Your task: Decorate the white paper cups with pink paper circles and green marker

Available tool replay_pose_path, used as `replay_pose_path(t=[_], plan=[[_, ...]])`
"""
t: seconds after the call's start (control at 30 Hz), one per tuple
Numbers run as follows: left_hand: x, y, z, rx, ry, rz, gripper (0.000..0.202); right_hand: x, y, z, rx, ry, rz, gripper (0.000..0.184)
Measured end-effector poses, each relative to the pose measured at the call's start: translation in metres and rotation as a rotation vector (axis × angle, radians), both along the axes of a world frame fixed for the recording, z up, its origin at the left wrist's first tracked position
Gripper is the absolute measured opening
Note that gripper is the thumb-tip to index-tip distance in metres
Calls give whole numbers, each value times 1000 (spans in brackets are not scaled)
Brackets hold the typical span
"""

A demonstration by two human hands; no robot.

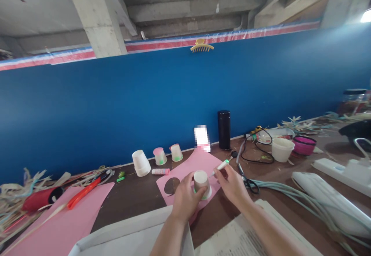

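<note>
My left hand (pixel 188 196) is wrapped round an upside-down white paper cup (pixel 201 179) with green marks near its rim. In my right hand (pixel 232 184) is a white marker with a green end (pixel 222 165), held just to the right of the cup; I cannot tell whether its tip touches the cup. Both hands are over a sheet of pink paper (pixel 185 169) with a round hole cut in it. Behind, two more cups, a left one (pixel 160 156) and a right one (pixel 176 153), carry pink and green colouring. A stack of plain white cups (pixel 141 163) stands left of them.
A pink-and-white tube (pixel 160 171) lies near the cups. A black flask (pixel 224 129) stands against the blue partition (pixel 130 105). Scissors (pixel 251 184) and pale cords (pixel 292 194) lie to the right. An open white box (pixel 130 229) sits in front; red-handled pliers (pixel 82 194) lie left.
</note>
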State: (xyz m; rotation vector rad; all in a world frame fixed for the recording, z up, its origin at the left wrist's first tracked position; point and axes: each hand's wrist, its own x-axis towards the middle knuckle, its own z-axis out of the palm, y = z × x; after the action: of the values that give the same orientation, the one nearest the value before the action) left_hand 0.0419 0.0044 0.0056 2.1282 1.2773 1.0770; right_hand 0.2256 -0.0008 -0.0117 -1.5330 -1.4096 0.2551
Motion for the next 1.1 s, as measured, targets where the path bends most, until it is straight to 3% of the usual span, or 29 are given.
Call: replay_pose_path(t=[0.5, 1.1], plan=[[1, 2, -2, 27, -20, 5, 38, -4, 5, -9, 3, 80, 50, 24], [-4, 5, -3, 31, 54, -1, 40, -7, 2, -5, -45, -41, 57, 25]])
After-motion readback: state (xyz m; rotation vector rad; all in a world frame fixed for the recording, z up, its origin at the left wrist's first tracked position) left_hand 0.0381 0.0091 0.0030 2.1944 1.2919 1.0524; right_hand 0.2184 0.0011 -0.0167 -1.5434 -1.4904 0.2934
